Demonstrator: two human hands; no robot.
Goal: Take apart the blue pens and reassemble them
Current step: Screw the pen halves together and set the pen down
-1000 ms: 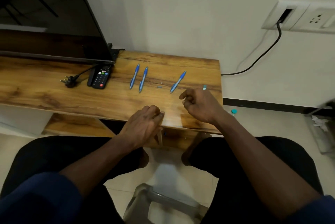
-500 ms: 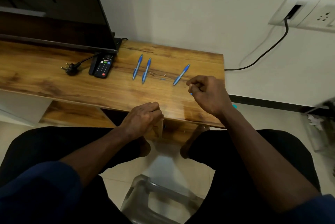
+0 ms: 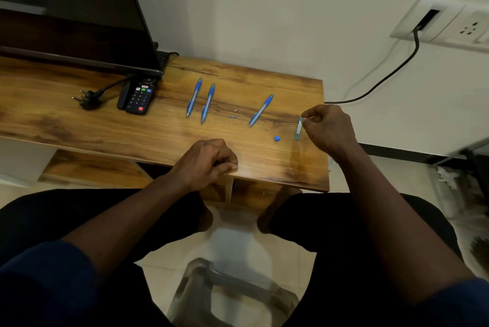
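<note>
Wooden desk (image 3: pixel 79 125) spans mid-frame. Three blue pens (image 3: pixel 194 97) are laid whole at centre, presumably queued. Left hand (image 3: pixel 205 164) is curled shut at the near edge; contents cannot be told. Right hand (image 3: pixel 326 128), centre right, is pinched on a teal barrel piece (image 3: pixel 298 128). Blue cap bit (image 3: pixel 277 138) lies beside it.

Your left hand (image 3: pixel 205 164) is curled; can't tell if it holds anything. Two tiny bits (image 3: pixel 233 113) between the pens (image 3: pixel 203 101) are too small to identify. The thin part (image 3: pixel 298 128) at your right fingertips (image 3: pixel 304 115): contact unclear. TV (image 3: pixel 71 9) and wall socket (image 3: pixel 468 26) are cut off by the frame edge.
</note>
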